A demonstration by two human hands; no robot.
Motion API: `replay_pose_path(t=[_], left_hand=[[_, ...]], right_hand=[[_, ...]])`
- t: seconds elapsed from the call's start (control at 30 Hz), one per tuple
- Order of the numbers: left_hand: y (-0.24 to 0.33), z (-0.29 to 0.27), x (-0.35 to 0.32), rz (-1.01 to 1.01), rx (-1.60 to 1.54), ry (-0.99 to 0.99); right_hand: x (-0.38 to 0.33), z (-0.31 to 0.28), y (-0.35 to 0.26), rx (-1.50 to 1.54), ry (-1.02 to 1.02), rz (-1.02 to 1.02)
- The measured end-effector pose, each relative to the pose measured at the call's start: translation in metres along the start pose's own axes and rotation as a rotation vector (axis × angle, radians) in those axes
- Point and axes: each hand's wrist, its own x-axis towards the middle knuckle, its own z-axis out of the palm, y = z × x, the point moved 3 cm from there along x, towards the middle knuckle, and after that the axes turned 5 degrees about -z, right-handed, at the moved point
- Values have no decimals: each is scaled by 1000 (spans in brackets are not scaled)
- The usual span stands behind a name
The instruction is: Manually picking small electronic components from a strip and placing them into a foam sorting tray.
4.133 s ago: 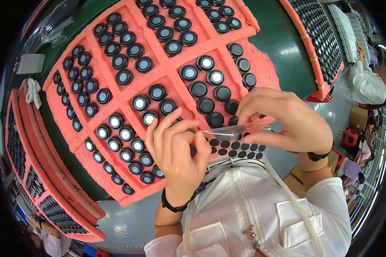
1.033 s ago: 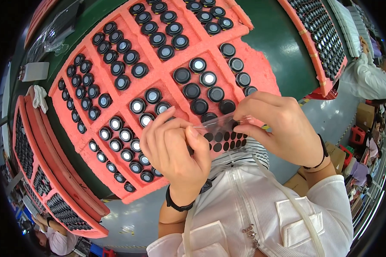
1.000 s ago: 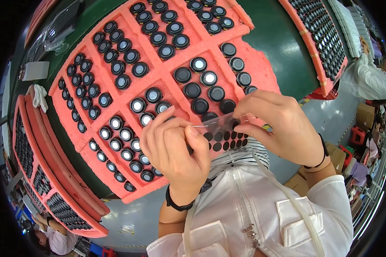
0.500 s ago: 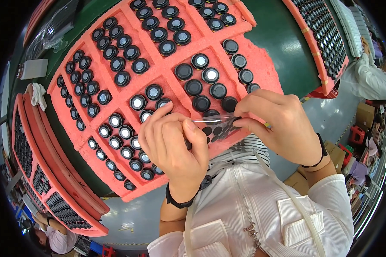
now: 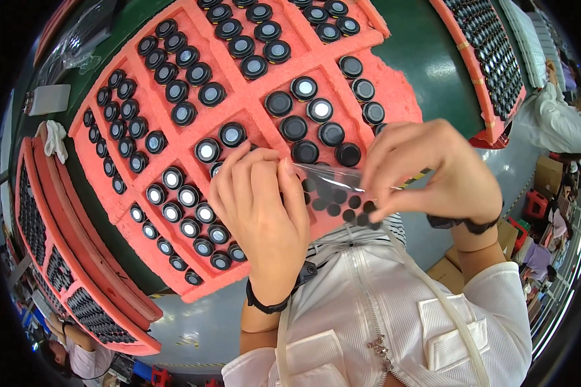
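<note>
A clear film sheet (image 5: pixel 337 177) carrying several round black dots (image 5: pixel 334 209) stretches between my hands, over the near edge of a pink foam tray (image 5: pixel 252 103). My left hand (image 5: pixel 261 213) is closed on the film's left end, its fingers curled and back facing up. At the right end, my right hand (image 5: pixel 439 177) pinches the film's edge beside the dots; its fingers are somewhat smeared by motion. Rows of round black lens-like parts (image 5: pixel 294 128) stand in the tray's compartments. Some have pale centres and others dark ones; my hands and the film hide a few.
The tray lies on a green table (image 5: pixel 426 71). Further filled pink trays stand at the left (image 5: pixel 77 284) and far right (image 5: pixel 481 58). A white cloth (image 5: pixel 55 140), a whitish container (image 5: pixel 50 100) and clear plastic wrap (image 5: pixel 77 51) are at the left. Co-workers sit at both sides.
My right hand has moved slightly right and down. The film has spread wider and tilted, showing more of its black dots. My left hand stays nearly in place.
</note>
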Motion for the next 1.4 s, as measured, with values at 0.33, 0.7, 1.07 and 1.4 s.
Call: replay_pose_path(t=[0.33,0.7,1.07,1.4], left_hand=[[13,19,2,169,-66,-266],[13,22,3,174,-63,-268],[13,23,4,175,-65,-236],[9,7,5,113,-224,-74]], right_hand=[[43,0,52,-89,214,147],[52,9,54,-149,243,51],[48,12,50,-280,272,-26],[-13,12,-23,-82,-47,137]])
